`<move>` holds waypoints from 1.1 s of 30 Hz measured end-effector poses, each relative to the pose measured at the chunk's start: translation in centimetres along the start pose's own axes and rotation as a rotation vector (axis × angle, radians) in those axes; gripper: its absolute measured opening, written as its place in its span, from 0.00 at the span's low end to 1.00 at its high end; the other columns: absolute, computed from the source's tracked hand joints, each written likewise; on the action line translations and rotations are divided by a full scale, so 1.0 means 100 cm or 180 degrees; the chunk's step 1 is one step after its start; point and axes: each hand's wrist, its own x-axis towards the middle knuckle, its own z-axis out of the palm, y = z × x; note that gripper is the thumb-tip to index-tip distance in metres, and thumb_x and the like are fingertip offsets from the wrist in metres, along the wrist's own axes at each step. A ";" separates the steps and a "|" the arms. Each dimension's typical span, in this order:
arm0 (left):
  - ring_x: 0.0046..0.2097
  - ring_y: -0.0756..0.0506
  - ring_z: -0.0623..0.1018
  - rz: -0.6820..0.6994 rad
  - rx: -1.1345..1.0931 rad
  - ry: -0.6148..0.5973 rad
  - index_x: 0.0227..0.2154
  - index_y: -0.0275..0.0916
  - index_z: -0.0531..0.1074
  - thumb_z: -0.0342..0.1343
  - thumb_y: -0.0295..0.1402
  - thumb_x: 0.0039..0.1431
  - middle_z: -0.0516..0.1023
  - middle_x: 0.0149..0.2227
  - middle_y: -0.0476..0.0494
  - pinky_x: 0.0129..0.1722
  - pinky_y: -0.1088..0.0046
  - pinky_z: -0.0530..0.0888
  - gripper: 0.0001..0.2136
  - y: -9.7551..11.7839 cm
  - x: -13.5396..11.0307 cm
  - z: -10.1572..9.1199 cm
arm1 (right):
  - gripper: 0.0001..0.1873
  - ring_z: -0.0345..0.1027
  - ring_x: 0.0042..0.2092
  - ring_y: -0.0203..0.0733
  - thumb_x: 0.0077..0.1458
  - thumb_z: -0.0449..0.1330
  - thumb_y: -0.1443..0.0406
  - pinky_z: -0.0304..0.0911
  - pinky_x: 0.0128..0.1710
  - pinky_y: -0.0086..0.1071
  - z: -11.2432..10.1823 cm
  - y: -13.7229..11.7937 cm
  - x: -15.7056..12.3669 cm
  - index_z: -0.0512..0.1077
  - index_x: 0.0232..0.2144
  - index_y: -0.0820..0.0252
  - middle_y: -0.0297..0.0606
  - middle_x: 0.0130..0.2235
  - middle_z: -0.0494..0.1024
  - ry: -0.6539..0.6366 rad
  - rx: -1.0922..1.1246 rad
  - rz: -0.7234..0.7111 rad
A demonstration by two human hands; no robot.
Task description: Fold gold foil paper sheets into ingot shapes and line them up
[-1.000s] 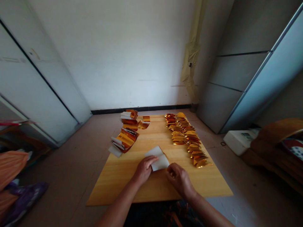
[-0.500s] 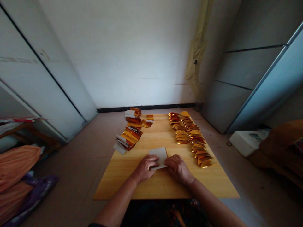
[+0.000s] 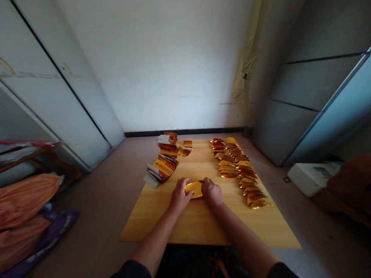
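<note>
Gold side up now instead of white, the folded gold foil packet point(image 3: 194, 189) is lying on the pale wooden worktop point(image 3: 156, 227) between the person's two hands. The left hand point(image 3: 179, 196) is curling nearly closed and pressing on the packet's left end, while the right hand point(image 3: 212, 192) is bunching over its right end, its fingers hiding how firm the hold is. Farther along, curled gold-and-white foil sheets point(image 3: 161, 168) are sitting in stacks to the left, and a long row of folded gold pieces point(image 3: 239, 172) is running down the right.
</note>
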 end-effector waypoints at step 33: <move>0.54 0.41 0.68 -0.0500 -0.0295 -0.0066 0.44 0.40 0.68 0.56 0.18 0.39 0.59 0.55 0.39 0.49 0.61 0.73 0.25 -0.009 -0.003 0.010 | 0.07 0.70 0.30 0.35 0.60 0.49 0.63 0.47 0.23 0.27 0.002 -0.002 -0.001 0.64 0.38 0.58 0.37 0.36 0.75 -0.0102 -0.0255 0.0069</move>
